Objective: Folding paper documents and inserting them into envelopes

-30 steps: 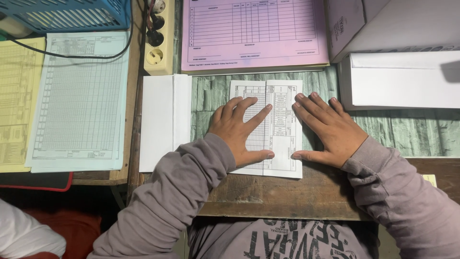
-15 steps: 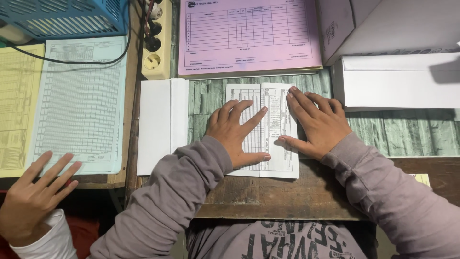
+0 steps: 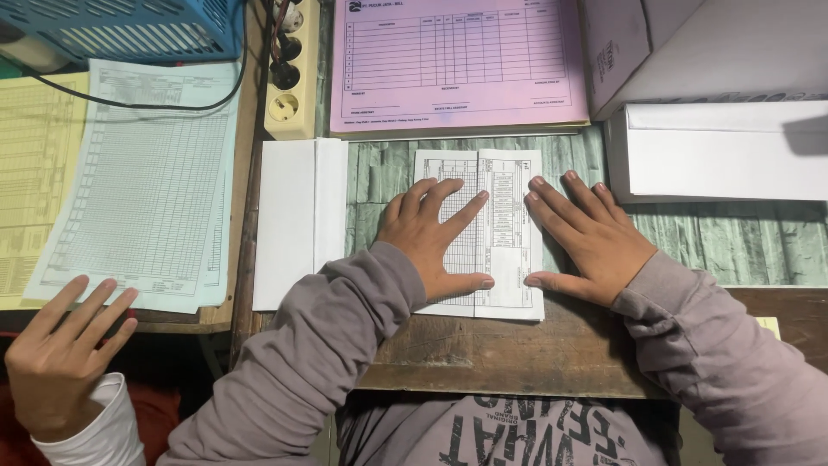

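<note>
Pressing down flat, both hands sit on a folded white printed form that lies on the greenish plank tabletop, near the desk's front edge. The left hand is spread wide, palm down over the form's left half, thumb stretched out along the lower part. The right hand is open and flat too, fingers fanned, resting on the form's right edge and partly on the table beside it. Neither hand grips anything, they just press.

Just left of the form lies a folded blank white sheet. Above it sits a pink form pad, and a white box is off to the right. A beige power strip runs along the left side, next to pale blue and yellow ruled sheets. Another person's hand, fingers spread, shows at bottom left.
</note>
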